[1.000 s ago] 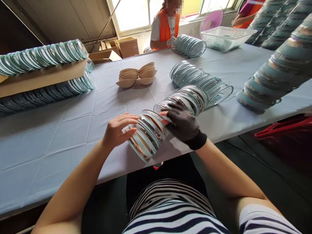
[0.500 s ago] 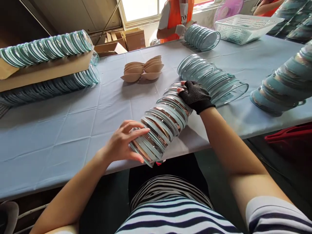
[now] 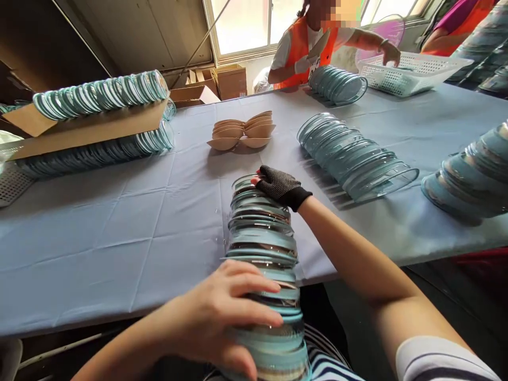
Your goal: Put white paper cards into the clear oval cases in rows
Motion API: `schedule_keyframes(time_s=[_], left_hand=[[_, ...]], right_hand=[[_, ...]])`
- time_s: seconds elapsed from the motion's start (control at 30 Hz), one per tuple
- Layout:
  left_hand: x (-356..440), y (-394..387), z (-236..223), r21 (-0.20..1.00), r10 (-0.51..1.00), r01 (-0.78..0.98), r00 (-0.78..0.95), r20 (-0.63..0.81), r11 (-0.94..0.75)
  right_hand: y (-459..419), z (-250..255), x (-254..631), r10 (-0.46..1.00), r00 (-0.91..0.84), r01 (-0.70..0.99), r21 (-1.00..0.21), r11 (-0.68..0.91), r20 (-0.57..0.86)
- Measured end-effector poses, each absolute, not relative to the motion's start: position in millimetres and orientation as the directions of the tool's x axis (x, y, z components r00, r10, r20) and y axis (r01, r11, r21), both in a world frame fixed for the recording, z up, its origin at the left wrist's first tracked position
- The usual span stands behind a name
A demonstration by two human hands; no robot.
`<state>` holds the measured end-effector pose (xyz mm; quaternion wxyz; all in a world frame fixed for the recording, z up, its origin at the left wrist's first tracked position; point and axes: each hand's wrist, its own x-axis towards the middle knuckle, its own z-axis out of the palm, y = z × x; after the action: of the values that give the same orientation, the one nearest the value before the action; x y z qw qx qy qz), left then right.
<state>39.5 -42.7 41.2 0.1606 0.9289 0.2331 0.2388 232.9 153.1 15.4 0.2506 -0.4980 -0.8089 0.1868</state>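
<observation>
A long stack of nested round glass pieces [image 3: 262,241], bluish and shiny with what looks like clear wrap, lies before me. It runs from the tabletop over the front edge toward my striped shirt. My right hand [image 3: 278,185], in a black dotted fingerless glove, curls over the far end, gripping it from the right. Bare, my left hand [image 3: 226,312] rests on the near part from the left. Its fingers are spread across the upper side and its thumb is apart, lower down. The stack's near end is partly hidden behind this hand and the picture's bottom edge.
Brown bowl-shaped pieces [image 3: 243,131] sit beyond the stack. More glass rows [image 3: 353,153] lie at right, with a wrapped stack [image 3: 468,174] beyond. Cardboard [image 3: 99,129] separates two glass rows at left. A co-worker [image 3: 304,53] reaches into a white basket [image 3: 413,79].
The stack has swung from slanting to nearly straight toward me and slid closer, over the table edge. My right hand moved left with it; my left shifted nearer. The co-worker now reaches into the basket.
</observation>
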Motion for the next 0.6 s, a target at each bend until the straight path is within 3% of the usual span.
schedule_keyframes(time_s=[0.07, 0.1, 0.2, 0.27, 0.33, 0.43, 0.6], left_hand=[[32.8, 15.8, 44.7, 0.49, 0.563, 0.306, 0.612, 0.555, -0.816], [30.9, 49.0, 44.1, 0.517, 0.645, 0.387, 0.49, 0.587, -0.764], [30.1, 132.3, 34.8, 0.645, 0.849, 0.559, 0.416, 0.325, -0.52], [31.4, 158.7, 26.2, 0.655, 0.91, 0.645, 0.378, 0.173, -0.393], [31.1, 164.5, 18.1, 0.681, 0.932, 0.656, 0.345, 0.112, -0.325], [26.3, 160.5, 10.2, 0.773, 0.944, 0.581, 0.322, 0.068, -0.253], [19.8, 162.0, 8.2, 0.845, 0.951, 0.505, 0.308, 0.016, -0.178]], right_hand=[[149.2, 15.1, 222.6, 0.877, -0.416, 0.677, -0.563, 0.475, 0.24], [150.9, 14.4, 219.2, 0.859, -0.447, 0.641, -0.58, 0.503, 0.25], [165.7, 3.9, 224.0, 0.854, -0.426, 0.386, -0.793, 0.471, 0.3], [174.9, -12.5, 238.9, 0.931, -0.315, 0.16, -0.957, 0.242, 0.183], [177.9, -33.3, 255.6, 0.935, -0.34, 0.048, -0.994, -0.094, -0.105], [174.5, -56.6, 268.3, 0.71, -0.573, 0.137, -0.902, -0.409, -0.409], [181.3, -52.7, 263.5, 0.51, -0.643, 0.382, -0.817, -0.432, -0.57]])
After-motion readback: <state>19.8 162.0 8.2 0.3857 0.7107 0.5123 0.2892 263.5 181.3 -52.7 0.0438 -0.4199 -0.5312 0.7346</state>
